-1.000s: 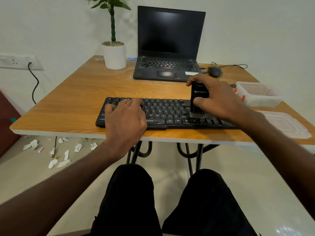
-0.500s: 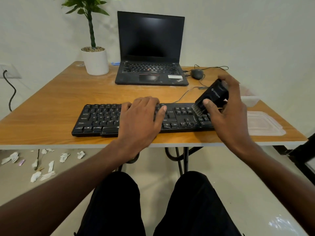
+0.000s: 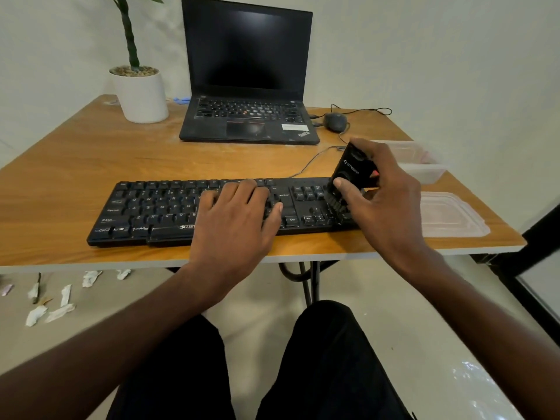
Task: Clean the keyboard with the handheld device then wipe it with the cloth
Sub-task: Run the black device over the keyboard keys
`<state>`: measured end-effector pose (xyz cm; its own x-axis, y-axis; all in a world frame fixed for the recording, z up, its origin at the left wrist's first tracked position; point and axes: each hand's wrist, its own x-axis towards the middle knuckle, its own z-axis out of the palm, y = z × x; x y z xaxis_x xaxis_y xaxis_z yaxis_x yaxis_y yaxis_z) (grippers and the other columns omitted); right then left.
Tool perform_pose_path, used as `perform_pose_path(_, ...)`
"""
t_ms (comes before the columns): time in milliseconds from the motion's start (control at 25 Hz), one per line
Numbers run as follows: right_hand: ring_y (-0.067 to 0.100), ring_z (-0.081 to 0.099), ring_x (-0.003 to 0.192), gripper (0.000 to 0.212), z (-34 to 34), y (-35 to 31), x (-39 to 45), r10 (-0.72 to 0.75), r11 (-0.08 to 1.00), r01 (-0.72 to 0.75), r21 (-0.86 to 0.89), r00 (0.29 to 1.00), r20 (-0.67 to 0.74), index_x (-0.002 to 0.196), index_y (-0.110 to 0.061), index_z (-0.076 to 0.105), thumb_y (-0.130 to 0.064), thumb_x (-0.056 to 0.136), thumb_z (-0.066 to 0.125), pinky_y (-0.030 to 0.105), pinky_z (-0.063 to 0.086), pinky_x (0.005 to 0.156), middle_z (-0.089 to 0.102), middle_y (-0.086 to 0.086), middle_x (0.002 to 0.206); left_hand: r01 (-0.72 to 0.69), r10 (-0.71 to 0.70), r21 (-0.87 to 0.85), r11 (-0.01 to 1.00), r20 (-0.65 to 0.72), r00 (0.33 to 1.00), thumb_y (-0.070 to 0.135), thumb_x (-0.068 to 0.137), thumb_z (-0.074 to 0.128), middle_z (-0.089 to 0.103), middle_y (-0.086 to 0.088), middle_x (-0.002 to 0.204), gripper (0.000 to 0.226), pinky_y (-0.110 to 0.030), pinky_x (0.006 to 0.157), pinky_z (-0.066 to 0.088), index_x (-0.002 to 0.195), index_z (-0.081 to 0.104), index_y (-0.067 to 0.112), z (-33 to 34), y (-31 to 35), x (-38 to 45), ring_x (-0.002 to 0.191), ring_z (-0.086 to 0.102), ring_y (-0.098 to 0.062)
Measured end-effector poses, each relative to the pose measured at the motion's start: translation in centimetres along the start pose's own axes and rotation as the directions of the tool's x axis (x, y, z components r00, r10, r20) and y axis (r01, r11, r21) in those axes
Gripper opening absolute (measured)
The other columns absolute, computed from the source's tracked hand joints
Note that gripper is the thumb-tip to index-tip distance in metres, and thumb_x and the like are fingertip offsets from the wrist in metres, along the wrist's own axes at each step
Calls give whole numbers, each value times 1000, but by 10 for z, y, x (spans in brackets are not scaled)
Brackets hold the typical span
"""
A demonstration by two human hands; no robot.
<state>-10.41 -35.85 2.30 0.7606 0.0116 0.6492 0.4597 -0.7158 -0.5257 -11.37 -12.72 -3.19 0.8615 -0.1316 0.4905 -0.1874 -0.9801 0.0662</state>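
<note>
A black keyboard [image 3: 157,207] lies along the front edge of the wooden table [image 3: 91,159]. My left hand [image 3: 239,219] rests flat on the keys right of centre, fingers straight. My right hand [image 3: 385,201] grips a small black handheld device [image 3: 351,171] with a brush head; the device is tilted, and its bristles touch the keys at the keyboard's right end. No cloth is in sight.
An open black laptop [image 3: 248,116] stands at the back, a white plant pot [image 3: 141,95] to its left and a wired mouse [image 3: 335,122] to its right. A clear plastic box [image 3: 424,168] and its lid [image 3: 451,216] lie at the right edge. Paper scraps [image 3: 60,301] litter the floor.
My left hand slid from the keyboard's left part to right of centre. My right hand carried the device to the right end and lowered the brush onto the keys.
</note>
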Motion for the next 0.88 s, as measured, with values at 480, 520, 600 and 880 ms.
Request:
perform_pose_path(480,10,58,99,57,-17,-18,20,-2,990,52,-128,930,369,140,-38,49,-19,93,74,26,53,77,67,-1,126,20,-19,46,999,-3,1000,50,107,28,60,1,123,47,-45,93,40,122,62,21,1,5,2,111,55,-23)
perform_pose_path(520,13,59,99,57,-22,-14,24,35,985,38,-171,915,402,138,-40,49,-16,93,74,27,51,75,67,0,125,20,-20,49,999,-5,1000,51,107,28,60,1,123,47,-45,93,40,122,62,21,1,5,2,111,55,-23)
perform_pose_path(600,21,63,103,57,-27,-7,25,65,977,11,-212,935,348,135,-40,48,-11,92,73,36,55,77,68,1,123,18,-18,55,998,-9,1000,50,108,28,59,1,123,47,-45,93,40,122,62,21,1,4,2,110,55,-23)
perform_pose_path(880,8,64,99,50,-5,1,6,15,999,-18,39,998,57,133,-29,52,-20,91,77,29,59,78,65,-11,120,14,-13,51,999,-10,1000,49,108,28,59,0,123,47,-45,93,40,123,61,20,0,4,1,110,54,-24)
